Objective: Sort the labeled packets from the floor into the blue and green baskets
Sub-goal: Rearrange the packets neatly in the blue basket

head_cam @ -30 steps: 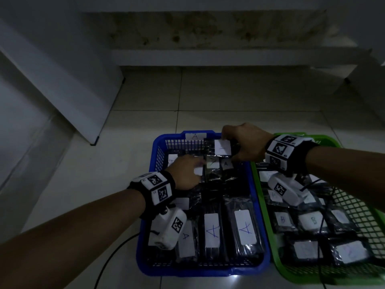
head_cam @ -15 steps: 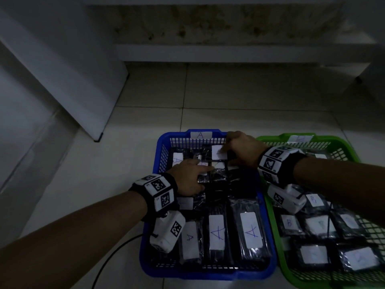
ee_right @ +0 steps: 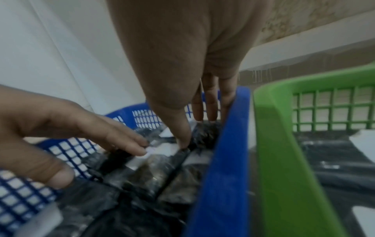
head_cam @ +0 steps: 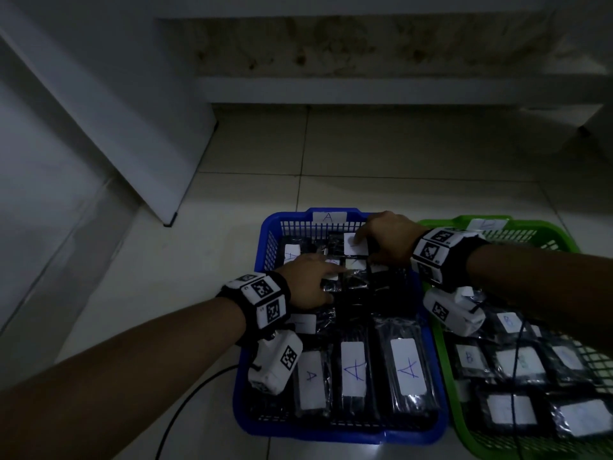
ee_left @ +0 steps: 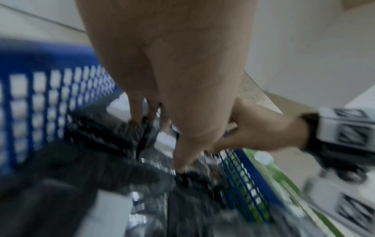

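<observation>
The blue basket (head_cam: 331, 433), tagged A, holds several black packets with white A labels (head_cam: 353, 370). Both hands are in its far end. My right hand (head_cam: 388, 242) presses with straight fingers on a far packet's white label (head_cam: 360, 250). In the right wrist view its thumb (ee_right: 182, 137) sits on the packet (ee_right: 205, 134), with the other fingers down along the blue wall (ee_right: 229, 144). My left hand (head_cam: 313, 282) lies flat, its fingers (ee_right: 125, 144) touching the packets (head_cam: 356, 281) just in front. The green basket (head_cam: 547, 227) on the right holds B packets (head_cam: 469, 358).
The two baskets stand side by side on a pale tiled floor (head_cam: 398, 154). A slanted white panel (head_cam: 132, 127) leans at the left and a low step (head_cam: 365, 91) runs along the back. A black cable (head_cam: 185, 406) trails over the floor near my left forearm.
My right hand has brought the labelled packet down into the far end of the blue basket. My left hand has stayed on the packets beside it.
</observation>
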